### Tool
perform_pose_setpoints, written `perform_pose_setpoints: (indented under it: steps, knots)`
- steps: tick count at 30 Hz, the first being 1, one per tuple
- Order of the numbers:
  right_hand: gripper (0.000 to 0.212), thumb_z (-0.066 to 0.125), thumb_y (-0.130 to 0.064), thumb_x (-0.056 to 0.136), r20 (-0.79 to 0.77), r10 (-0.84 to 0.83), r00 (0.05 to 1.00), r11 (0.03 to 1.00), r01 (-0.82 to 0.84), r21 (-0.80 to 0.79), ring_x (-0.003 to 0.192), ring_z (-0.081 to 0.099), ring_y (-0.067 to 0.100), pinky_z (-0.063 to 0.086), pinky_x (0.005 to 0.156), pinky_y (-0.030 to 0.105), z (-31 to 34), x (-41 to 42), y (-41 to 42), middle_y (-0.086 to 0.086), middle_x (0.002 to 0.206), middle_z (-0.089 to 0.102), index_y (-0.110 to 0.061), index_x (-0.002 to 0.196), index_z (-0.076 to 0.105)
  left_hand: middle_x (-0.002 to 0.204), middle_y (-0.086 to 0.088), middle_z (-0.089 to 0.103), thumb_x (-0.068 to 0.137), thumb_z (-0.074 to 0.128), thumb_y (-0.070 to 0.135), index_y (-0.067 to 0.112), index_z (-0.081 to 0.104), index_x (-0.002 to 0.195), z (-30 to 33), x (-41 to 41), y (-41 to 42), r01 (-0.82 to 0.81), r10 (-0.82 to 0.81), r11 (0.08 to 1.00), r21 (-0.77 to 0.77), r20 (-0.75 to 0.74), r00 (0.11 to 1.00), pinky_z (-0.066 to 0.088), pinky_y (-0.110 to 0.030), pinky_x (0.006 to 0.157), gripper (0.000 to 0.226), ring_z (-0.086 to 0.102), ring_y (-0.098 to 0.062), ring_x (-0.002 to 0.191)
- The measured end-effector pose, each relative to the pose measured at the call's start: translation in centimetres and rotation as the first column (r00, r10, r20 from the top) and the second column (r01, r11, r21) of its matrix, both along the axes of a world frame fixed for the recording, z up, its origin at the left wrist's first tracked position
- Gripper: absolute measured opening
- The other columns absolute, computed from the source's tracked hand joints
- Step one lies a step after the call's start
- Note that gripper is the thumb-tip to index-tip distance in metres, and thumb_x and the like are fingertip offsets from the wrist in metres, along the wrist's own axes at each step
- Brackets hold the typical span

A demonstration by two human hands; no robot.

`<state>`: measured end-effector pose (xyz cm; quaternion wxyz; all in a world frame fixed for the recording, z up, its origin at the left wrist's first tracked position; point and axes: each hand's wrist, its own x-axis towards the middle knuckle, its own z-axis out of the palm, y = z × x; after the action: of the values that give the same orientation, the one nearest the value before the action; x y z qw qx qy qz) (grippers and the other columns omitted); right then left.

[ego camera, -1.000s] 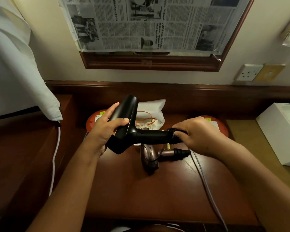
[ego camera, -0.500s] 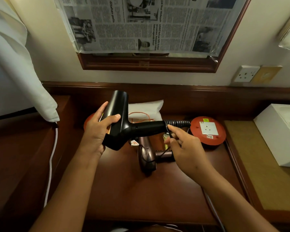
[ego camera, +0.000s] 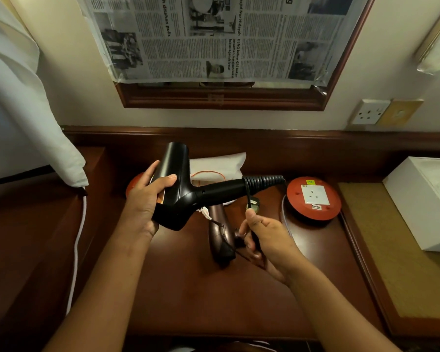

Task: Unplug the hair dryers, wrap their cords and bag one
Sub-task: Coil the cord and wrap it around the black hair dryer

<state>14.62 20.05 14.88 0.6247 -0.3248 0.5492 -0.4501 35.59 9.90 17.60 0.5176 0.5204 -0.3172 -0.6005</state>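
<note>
A person's two hands work above a dark wooden bench (ego camera: 188, 295). The left hand (ego camera: 148, 199) holds a black hair dryer (ego camera: 181, 194) by its barrel, grip wrapped around it, thumb on top, nozzle pointing away and handle pointing right. A black cord (ego camera: 263, 181) is coiled around the end of the handle. From the coil a strand drops to the right hand (ego camera: 264, 240), whose grip pinches it between thumb and curled fingers. Beneath the hands a second, bronze hair dryer (ego camera: 220, 240) lies on the bench, its own cord looped over it. Behind the black dryer sits a white bag (ego camera: 221, 163). To the right rests a round red socket reel (ego camera: 314, 198). A white box (ego camera: 422, 207) stands at the far right. Newspaper (ego camera: 214, 36) covers a framed mirror on the wall.
</note>
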Motion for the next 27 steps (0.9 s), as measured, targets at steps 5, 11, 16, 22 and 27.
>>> perform_pose_setpoints:
  steps: [5,11,16,22,27]
  knots:
    - [0.043,0.044,-0.048,0.092,0.166,0.07,0.984,0.997,-0.071,-0.003,0.038,0.022,0.01,0.017,0.037,0.018,-1.2,-0.1,-0.5,0.001,0.051,0.03,-0.01,0.078,0.06,0.118,-0.004,0.063,0.08,0.067,0.009,0.03,0.052,0.135,-0.4,0.0,0.2,-0.003,0.003,1.0,0.016,-0.034,0.999,0.053,-0.028,0.069,0.062,0.066,-0.018,0.096]
    - [0.038,0.043,-0.039,0.096,0.298,0.1,0.949,0.995,-0.085,-0.06,0.043,0.026,0.009,0.022,0.039,0.02,-2.4,0.2,-0.8,0.001,0.057,0.033,-0.006,0.089,0.06,0.12,-0.005,0.064,0.08,0.067,0.011,0.03,0.054,0.133,-0.8,0.3,-0.1,0.004,-0.001,0.999,0.041,-0.079,0.997,0.054,-0.028,0.067,0.058,0.066,-0.02,0.1]
    - [0.025,0.046,-0.02,0.092,0.231,0.043,0.972,0.99,-0.009,-0.142,0.056,0.036,0.013,0.031,0.053,0.025,-3.5,-0.8,-1.5,0.0,0.063,0.043,-0.003,0.092,0.065,0.115,-0.004,0.066,0.082,0.064,0.011,0.027,0.054,0.133,-0.9,1.1,-0.4,0.053,-0.05,0.998,0.028,-0.092,0.995,0.055,-0.024,0.064,0.054,0.067,-0.016,0.093]
    - [0.026,0.046,-0.019,0.098,-0.078,0.022,0.997,0.989,-0.033,-0.148,0.049,0.029,0.013,0.025,0.044,0.023,-3.4,-2.0,-2.8,0.001,0.058,0.036,-0.004,0.084,0.062,0.117,-0.01,0.065,0.081,0.064,0.012,0.026,0.053,0.135,-1.2,1.5,-0.3,0.144,-0.14,0.989,0.035,-0.101,0.985,0.056,-0.024,0.061,0.057,0.068,-0.018,0.088]
    - [0.05,0.052,-0.048,0.087,-0.321,0.067,0.945,0.99,-0.103,-0.096,0.04,0.027,0.01,0.021,0.041,0.021,-2.7,-2.3,-3.8,-0.001,0.049,0.035,0.0,0.075,0.06,0.122,-0.012,0.064,0.075,0.067,0.019,0.029,0.059,0.127,-0.8,2.2,-0.2,0.243,-0.24,0.97,0.026,-0.094,0.966,0.057,-0.031,0.073,0.054,0.066,-0.024,0.097]
